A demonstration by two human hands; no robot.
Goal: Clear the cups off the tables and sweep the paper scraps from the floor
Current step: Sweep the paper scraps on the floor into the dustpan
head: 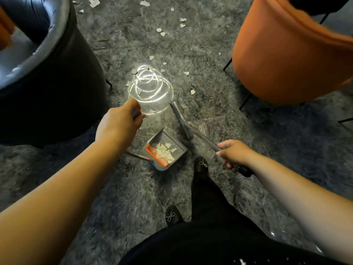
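Torn paper scraps [164, 150] lie heaped in the grey dustpan [165, 149], which sits on the shaggy grey carpet [210, 77] just ahead of the person's front shoe [201, 165]; an orange comb edge [157, 155] runs along the pan's near side. More scraps [183, 22] are strewn over the carpet farther out, between the black armchair [47, 83] and the orange chair [290, 60]. The broom [183, 122] lies with its head beside the pan's open mouth, its long handle slanting back and right. The right hand's [232, 153] grip is wrapped round that handle. The left hand's [119, 121] grip is curled round the dustpan's upright handle. No writing is legible.
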